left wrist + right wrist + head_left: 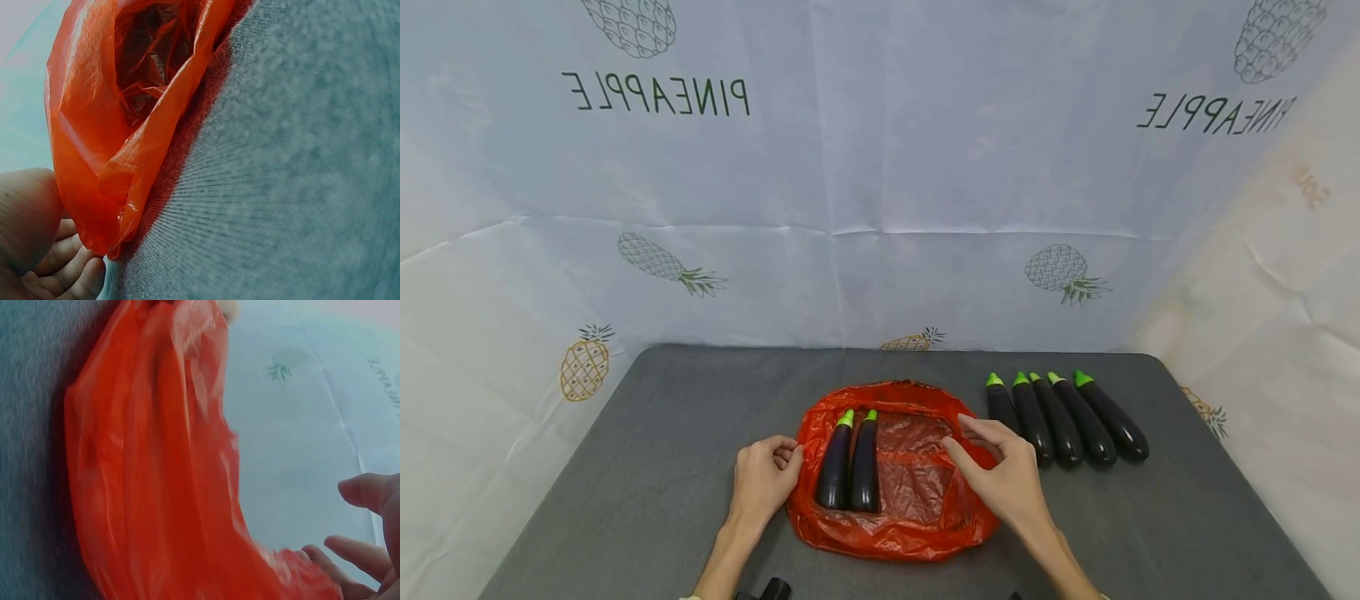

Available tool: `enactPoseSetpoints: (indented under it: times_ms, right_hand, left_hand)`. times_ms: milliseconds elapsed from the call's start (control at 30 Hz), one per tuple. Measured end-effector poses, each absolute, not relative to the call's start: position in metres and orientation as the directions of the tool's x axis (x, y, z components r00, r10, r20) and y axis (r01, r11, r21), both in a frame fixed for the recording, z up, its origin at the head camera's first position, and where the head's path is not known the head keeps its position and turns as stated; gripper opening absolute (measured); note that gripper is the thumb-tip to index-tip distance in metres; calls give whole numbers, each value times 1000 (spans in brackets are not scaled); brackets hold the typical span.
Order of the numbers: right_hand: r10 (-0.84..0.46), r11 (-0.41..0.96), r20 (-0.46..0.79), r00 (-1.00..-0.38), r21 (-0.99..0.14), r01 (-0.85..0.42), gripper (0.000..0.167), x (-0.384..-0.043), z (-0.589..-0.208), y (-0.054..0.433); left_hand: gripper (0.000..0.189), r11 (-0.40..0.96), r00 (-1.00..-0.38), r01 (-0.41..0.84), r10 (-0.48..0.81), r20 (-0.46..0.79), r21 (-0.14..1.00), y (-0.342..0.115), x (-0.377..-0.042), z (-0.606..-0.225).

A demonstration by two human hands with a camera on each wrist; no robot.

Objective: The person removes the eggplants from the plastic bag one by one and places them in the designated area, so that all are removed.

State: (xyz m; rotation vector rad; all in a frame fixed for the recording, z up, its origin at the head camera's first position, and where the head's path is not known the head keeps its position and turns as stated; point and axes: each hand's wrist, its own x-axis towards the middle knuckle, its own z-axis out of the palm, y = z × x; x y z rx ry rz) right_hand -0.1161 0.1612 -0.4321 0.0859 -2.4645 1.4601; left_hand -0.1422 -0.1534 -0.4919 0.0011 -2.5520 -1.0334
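A red plastic bag (902, 546) lies spread on the grey table, its mouth held wide and its rim rolled outward. Two dark eggplants (864, 471) with green stem ends lie side by side in its left half. At the bag's left rim, my left hand (763, 479) pinches the plastic between thumb and curled fingers; the left wrist view shows the red film (94, 206) there. Over the right rim is my right hand (1006, 475), thumb and fingers spread apart and nothing gripped. In the right wrist view, its lower fingers (356, 553) are beside the bag's edge.
Several more eggplants (1097, 425) lie in a slanted row to the right of the bag, close to my right hand. A small black object (775, 589) shows at the near table edge. Behind the table (685, 400) hangs a pale cloth (880, 167) with pineapple prints.
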Motion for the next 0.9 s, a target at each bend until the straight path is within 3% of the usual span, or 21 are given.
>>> enactPoseSetpoints:
  times_ms: [433,900]
  right_hand:
    - [22,485,270,-963,-845,-226,37,-115,-437,137]
    - [-36,392,160,-987,-906,-161,41,-111,-453,105]
  left_hand:
    - [7,729,-928,138,-141,344,670,-153,-143,-491]
    - [8,727,-930,137,-139,340,672,-154,-142,-492]
